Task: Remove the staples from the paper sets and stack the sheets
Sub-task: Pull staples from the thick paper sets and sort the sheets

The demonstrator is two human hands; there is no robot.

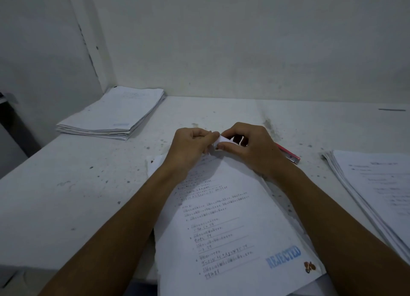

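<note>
Far stack (113, 113): a pile of sheets is being kept in the upper left of the frame, near the wall corner. It is probably being used for the finished sheets, well apart from the work, though no staples can be checked at this size.

Table (73, 184): the white, spotted top is being used as the work surface; its left edge is being cut off by the frame.

Left hand (190, 147): it is being held in the centre of the frame with the fingers curled, and the folded upper corner of the paper set is being pinched between thumb and fingers, probably to keep the corner steady.

Paper set (224, 224): it is being kept in the lower centre, flat on the table under both forearms, so only the corner is being lifted. A blue stamp "REJECTED" is being shown at its lower right; the handwritten lines are too small to be read.

Staple: it is being hidden by the fingertips, so it cannot be told if it is already out.

Right hand (248, 147): just beside the left one, its fingers are being curled on the same corner, probably to pull the staple.

Red tool (288, 154): it is being left behind the right wrist, partly hidden; it is perhaps a stapler or a remover.

Right stack (375, 184): more sheets are being kept at the right edge, cut off by the frame, probably sets which are waiting.
</note>
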